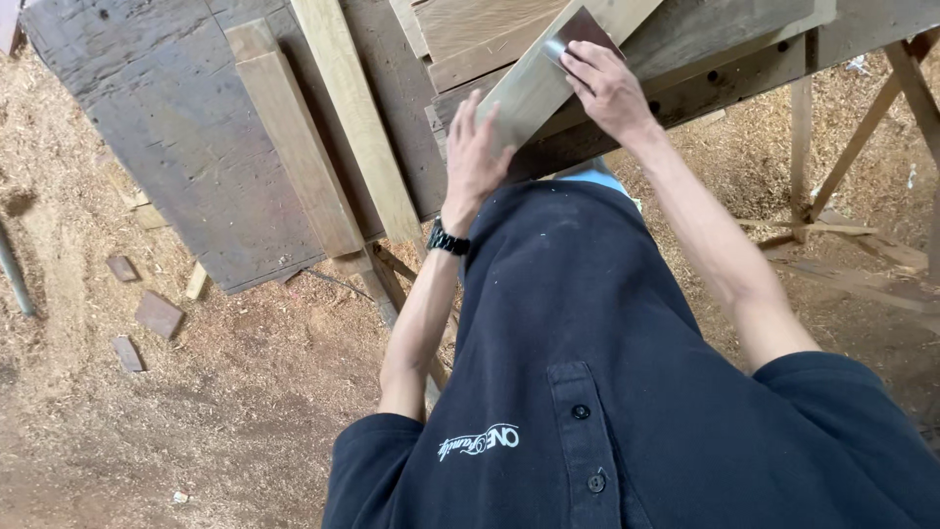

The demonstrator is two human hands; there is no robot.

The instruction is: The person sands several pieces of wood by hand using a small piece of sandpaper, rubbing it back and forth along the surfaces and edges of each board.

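Wooden boards fill the upper half of the view, seen from a head camera looking down past a dark navy polo shirt point(627, 392) at a rough work table point(176, 147) of weathered grey planks. Across the table's near edge lies a pale, smooth-planed wooden batten point(534, 88), set at a slant. The left hand point(477, 157), with a black wristwatch point(447, 238) on its wrist, lies flat and open against the batten's near end, fingers spread, pressing it down rather than gripping it. The right hand point(609, 90) is closed over a small rectangular sanding block point(580, 29), brown with a paler grey edge, holding it flat on the batten's face a little farther along. To do this rubbing well, it seems best to keep the block flat, stroke along the grain, and lean steadily on the left hand so the batten does not slide. Two more pale battens point(323, 127) rest side by side on the table's left part, square-edged and clean against the dark, pitted, nail-holed planks. Beneath the table's right end, thin raw timber legs and braces point(832, 157) cross each other. The floor point(196, 411) is reddish earth thick with loose sawdust and shavings, with a few small dark offcut blocks point(157, 313) lying at the left.
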